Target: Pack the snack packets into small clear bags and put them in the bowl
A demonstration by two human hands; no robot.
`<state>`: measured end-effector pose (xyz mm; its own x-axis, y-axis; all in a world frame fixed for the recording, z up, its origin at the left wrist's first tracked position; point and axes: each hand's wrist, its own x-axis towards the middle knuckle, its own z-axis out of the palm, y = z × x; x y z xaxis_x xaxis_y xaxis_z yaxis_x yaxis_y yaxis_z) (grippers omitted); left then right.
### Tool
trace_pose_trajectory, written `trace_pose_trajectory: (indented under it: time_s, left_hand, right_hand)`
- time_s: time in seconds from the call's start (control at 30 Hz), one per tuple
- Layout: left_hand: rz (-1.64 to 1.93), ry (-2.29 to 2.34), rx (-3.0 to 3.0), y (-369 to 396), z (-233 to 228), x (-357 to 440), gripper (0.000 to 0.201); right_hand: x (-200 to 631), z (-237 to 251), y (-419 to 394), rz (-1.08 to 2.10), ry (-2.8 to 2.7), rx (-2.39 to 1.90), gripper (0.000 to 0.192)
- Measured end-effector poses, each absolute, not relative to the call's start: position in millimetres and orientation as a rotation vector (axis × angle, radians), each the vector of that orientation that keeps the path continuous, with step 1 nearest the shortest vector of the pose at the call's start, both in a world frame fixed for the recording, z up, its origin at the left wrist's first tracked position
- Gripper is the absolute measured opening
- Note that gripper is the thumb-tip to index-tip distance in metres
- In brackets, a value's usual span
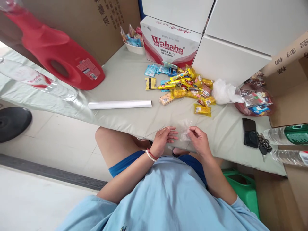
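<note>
Nearest my lens was the pale blue shirt (168,195), with both forearms reaching out from it to the near edge of the table (125,80). The left hand (165,138), a red and white bracelet (152,155) at its wrist, lay palm down with its fingers loosely spread and narrow, tips just touching a thin clear plastic bag (184,132). The right hand (198,138) had its thumb and forefinger pinched on the other side of that bag, the remaining fingers curled under. The bag sat crumpled between the two hands, right at the table's near edge. I saw a grey-green cloth covering the table. A white roll (119,104) lay toward the left of the middle, and a heap of yellow and blue snack packets (185,88) lay toward the far side, in front of a Wahaha carton (172,43). A phone (249,132) and keys (263,144) rested near the right edge, beside water bottles (288,134). A red jug (57,54) lay tilted at the far left corner, against brown cardboard. Pale floor tiles showed below on the left.
</note>
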<state>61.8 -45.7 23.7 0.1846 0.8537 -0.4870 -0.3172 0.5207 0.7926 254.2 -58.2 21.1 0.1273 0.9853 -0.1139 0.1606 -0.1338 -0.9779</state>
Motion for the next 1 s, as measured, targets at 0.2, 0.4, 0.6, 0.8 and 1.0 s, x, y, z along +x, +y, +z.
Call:
trace_pose_trajectory:
  time_s: [0.2, 0.4, 0.6, 0.8, 1.0]
  left_hand:
    - [0.885, 1.065, 0.656, -44.4, 28.1, 68.9, 0.060]
    - [0.859, 1.020, 0.761, -38.3, 37.3, 85.3, 0.047]
    - [0.934, 1.080, 0.725, -25.8, 23.2, 58.2, 0.046]
    - [1.096, 1.642, 1.198, -22.1, 16.3, 21.1, 0.029]
    - [1.029, 1.146, 2.325, -34.7, 44.4, 49.4, 0.031]
  right_hand:
    - [269.9, 24.2, -63.6, 1.141, -1.060, -1.457, 0.026]
    - [260.9, 31.0, -69.3, 1.051, -1.353, -1.450, 0.015]
    - [290.2, 28.0, -66.1, 1.072, -0.811, -1.448, 0.030]
    - [305.3, 27.8, -63.3, 1.123, -0.560, -1.481, 0.041]
    - [279.8, 30.8, -63.5, 1.196, -0.642, -1.440, 0.042]
